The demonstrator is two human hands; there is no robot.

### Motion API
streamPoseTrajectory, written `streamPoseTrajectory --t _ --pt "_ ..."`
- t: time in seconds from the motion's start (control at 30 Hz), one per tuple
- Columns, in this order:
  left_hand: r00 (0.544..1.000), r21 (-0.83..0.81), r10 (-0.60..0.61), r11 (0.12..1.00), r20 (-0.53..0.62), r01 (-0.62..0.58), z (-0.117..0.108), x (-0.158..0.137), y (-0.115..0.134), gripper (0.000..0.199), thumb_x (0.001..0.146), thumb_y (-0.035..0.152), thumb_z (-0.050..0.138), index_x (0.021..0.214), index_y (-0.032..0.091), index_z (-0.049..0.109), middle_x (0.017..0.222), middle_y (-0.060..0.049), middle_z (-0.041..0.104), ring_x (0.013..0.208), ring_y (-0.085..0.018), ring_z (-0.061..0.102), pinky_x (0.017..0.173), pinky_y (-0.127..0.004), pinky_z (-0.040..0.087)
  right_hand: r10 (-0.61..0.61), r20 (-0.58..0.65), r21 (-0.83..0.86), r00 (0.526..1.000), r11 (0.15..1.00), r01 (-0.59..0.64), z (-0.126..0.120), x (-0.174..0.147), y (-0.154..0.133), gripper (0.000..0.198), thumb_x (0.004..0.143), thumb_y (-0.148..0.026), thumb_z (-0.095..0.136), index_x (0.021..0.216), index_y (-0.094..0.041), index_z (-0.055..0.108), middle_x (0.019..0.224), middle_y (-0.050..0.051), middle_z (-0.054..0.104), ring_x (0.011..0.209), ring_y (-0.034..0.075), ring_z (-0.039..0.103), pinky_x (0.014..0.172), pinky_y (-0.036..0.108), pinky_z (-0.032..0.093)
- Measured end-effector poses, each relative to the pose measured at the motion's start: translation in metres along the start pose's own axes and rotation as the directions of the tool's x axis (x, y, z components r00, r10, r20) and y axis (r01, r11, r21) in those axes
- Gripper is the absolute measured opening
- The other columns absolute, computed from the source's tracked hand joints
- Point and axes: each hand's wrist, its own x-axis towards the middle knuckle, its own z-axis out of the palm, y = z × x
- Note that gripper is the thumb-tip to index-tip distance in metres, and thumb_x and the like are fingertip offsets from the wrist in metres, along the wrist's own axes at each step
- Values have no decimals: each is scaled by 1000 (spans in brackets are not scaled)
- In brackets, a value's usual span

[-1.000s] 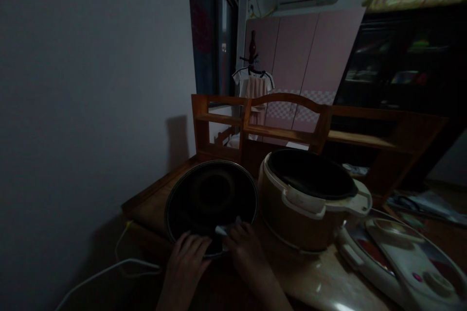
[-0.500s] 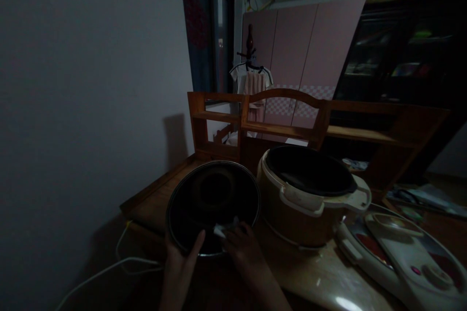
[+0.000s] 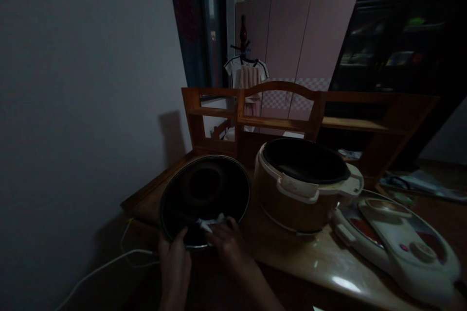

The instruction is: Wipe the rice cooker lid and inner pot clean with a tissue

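A round dark pan (image 3: 205,189) with a thin shiny rim stands tilted towards me at the table's near left edge. My left hand (image 3: 174,257) grips its near left rim, thumb over the inside and fingers hidden behind. Bunched in my right hand (image 3: 228,243) is a small white cloth (image 3: 210,222), possibly a tissue, pressed to the pan's inner surface near the front rim. Right of the pan stands an electric pressure cooker body (image 3: 292,204), its top uncovered, with a black inner pot (image 3: 304,158) inside.
The cooker's lid (image 3: 412,252) lies on the table (image 3: 310,272) at the right. A wooden shelf rack (image 3: 277,120) lines the table's back edge. A white cable (image 3: 105,267) hangs at the left, beside the wall (image 3: 91,107).
The cloth in my right hand has shifted slightly left and up across the pan. My left thumb sits lower at the rim. The whole view has shifted a little.
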Motion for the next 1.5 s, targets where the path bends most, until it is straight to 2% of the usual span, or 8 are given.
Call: streamPoseTrajectory --t 0.27,0.53,0.7,0.77,0.9,1.03,1.27,1.5 --pt "983 144 182 974 -36 -175 -24 32 22 60 81 26 60 141 24 51 132 -8 63 116 -25 63 103 -45 49 -56 -38 114 998 992 60 31 28 -34 38 98 -25 57 135 -23 53 124 4 70 115 15 62 106 36 42" --pt "975 293 150 936 162 -193 -15 38 45 56 89 23 53 144 27 48 140 -6 59 134 -27 50 114 -51 36 180 -98 517 979 849 -104 -3 14 -34 78 83 -16 71 151 -29 36 139 6 60 126 20 58 112 40 41" --pt "915 461 402 806 32 -371 -2 23 60 64 87 15 51 148 30 42 160 1 31 151 -28 16 121 -56 16 594 -39 742 804 556 -375 -52 2 -13 52 94 -31 61 144 -28 49 139 7 60 129 24 56 106 41 47" --pt "910 465 410 796 56 -387 -3 22 58 64 86 14 51 148 32 44 158 1 37 151 -27 20 121 -56 18 621 -58 733 781 558 -390 -64 2 -4 45 100 -29 48 145 -28 48 141 7 58 132 22 54 110 41 43" --pt "940 358 337 872 53 -333 -2 28 51 63 85 15 53 146 31 47 153 0 44 144 -27 36 119 -51 27 500 -96 527 861 760 -382 -65 6 3 47 96 -10 42 136 -27 58 136 7 62 125 21 58 104 36 47" --pt "950 260 311 916 19 -305 6 32 54 60 81 10 54 139 28 56 142 -2 58 135 -24 49 119 -44 30 427 74 293 901 855 -429 -53 8 -11 53 89 -3 45 134 -26 59 121 9 69 111 22 65 94 34 51" --pt "946 234 318 917 55 -322 15 25 68 60 82 7 49 137 29 57 138 -1 61 133 -22 52 118 -43 33 317 139 476 938 810 -344 -32 12 -43 76 82 -1 49 151 -30 37 132 6 64 118 21 62 100 34 49" --pt "931 246 358 898 73 -365 22 20 78 64 81 5 46 140 27 55 143 -1 57 136 -22 48 119 -41 32 373 78 649 925 686 -331 -15 18 -50 65 90 -7 47 150 -29 39 130 5 66 109 19 67 93 31 52"
